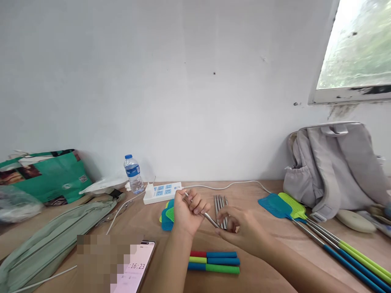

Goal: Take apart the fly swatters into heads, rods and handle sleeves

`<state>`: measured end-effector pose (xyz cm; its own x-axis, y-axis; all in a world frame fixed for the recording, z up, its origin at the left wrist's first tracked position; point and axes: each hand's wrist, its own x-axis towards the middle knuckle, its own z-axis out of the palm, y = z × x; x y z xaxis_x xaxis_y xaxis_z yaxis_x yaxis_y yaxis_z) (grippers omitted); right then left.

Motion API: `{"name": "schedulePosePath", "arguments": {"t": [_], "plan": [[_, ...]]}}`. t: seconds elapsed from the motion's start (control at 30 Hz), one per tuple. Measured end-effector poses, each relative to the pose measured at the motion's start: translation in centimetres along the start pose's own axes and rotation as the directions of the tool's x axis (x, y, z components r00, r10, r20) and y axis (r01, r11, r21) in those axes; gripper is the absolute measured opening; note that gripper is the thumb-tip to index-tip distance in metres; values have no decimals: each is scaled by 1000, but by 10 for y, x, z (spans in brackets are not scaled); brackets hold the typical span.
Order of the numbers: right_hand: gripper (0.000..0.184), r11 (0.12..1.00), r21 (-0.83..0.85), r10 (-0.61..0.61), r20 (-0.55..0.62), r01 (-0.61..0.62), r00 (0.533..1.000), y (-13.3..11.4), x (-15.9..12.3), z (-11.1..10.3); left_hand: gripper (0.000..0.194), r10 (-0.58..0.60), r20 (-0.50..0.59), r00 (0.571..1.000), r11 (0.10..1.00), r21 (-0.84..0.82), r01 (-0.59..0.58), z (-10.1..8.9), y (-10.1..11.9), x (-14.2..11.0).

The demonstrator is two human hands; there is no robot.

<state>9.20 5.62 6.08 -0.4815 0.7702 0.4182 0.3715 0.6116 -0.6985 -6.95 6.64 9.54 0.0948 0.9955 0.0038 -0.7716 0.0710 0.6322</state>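
My left hand (188, 211) is closed round a thin silver metal rod (200, 209) that slants from upper left to lower right. My right hand (241, 230) pinches the rod's lower end, close to a bundle of several more metal rods (220, 205) lying on the wooden table (275, 240). Behind my left hand lie blue and green fly-swatter heads (166, 215). In front of my wrists lie coloured foam handle grips (214, 261), red, yellow-green, blue and green.
Assembled blue and green fly swatters (308, 221) lie at the right, before a grey backpack (332, 167). A white power strip (161, 192), water bottle (133, 173), green bag (45, 173), grey-green pouch (51, 236) and a phone (137, 270) occupy the left. A window (357, 44) is upper right.
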Motion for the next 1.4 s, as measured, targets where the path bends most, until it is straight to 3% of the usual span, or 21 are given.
{"name": "schedulePosePath", "arguments": {"t": [0.17, 0.27, 0.4, 0.47, 0.57, 0.63, 0.83, 1.0, 1.4], "plan": [[23, 984, 87, 151, 33, -153, 988, 33, -14, -9, 24, 1, 39, 999, 986, 165, -7, 5, -35, 6], [21, 983, 66, 173, -22, -171, 985, 62, -14, -11, 24, 54, -13, 998, 879, 475, -41, -1, -46, 9], [19, 964, 6, 262, -157, -265, 952, 108, -13, -11, 46, 29, -163, 986, 536, 835, 122, -9, -51, 9], [18, 940, -15, 332, -192, -341, 924, 127, -13, -10, 45, -8, -146, 989, 351, 926, 139, -12, -54, 7], [16, 920, -23, 383, -159, -391, 910, 142, -10, -5, 41, -75, -81, 994, 5, 997, 82, -18, -61, 5], [15, 917, -9, 394, -136, -399, 909, 145, -6, 1, 43, -105, -75, 992, -116, 991, 63, -25, -66, 6], [8, 919, 52, 395, -106, -392, 912, 141, 10, 21, 46, -145, -67, 987, -252, 967, 28, -44, -73, 12], [4, 934, 45, 358, -156, -355, 921, 141, 7, 25, 47, -185, -44, 982, -339, 941, -22, -47, -74, 14], [26, 975, 57, 222, -180, -215, 958, 137, -16, 19, 52, -241, -44, 969, -449, 891, -72, -44, -75, 11]]}}
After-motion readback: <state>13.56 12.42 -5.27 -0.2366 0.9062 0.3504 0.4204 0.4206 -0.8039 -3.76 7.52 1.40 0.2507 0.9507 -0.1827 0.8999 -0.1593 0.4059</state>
